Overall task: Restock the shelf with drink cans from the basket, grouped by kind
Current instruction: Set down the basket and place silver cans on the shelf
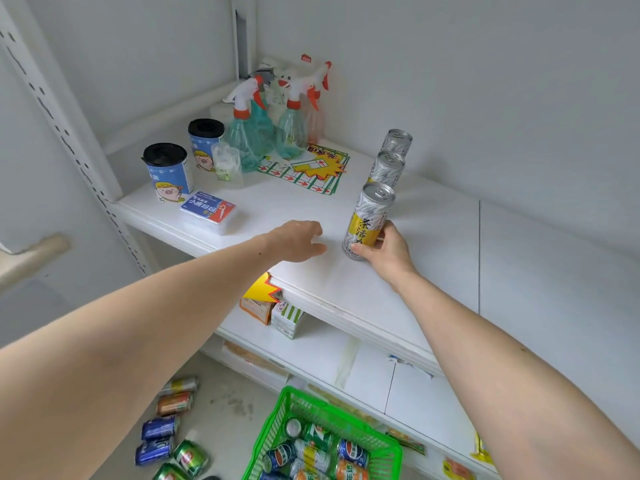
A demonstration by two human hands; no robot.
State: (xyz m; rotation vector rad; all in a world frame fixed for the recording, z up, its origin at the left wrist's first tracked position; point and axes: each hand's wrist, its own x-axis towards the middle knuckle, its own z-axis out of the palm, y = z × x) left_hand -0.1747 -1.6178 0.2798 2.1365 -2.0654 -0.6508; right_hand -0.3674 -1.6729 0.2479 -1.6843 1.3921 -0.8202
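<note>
gripping silver-yellow can (367, 220), right hand (384, 252)

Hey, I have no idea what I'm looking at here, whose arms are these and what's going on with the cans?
This is one picture from a camera worn on a person's head, looking down at their own arms. The right hand grips a silver and yellow can, standing it on the white shelf in front of two matching cans. The left hand hovers open just above the shelf, holding nothing. Spray bottles stand at the back. Below, a green basket holds more drink cans, and others lie on the floor.
</note>
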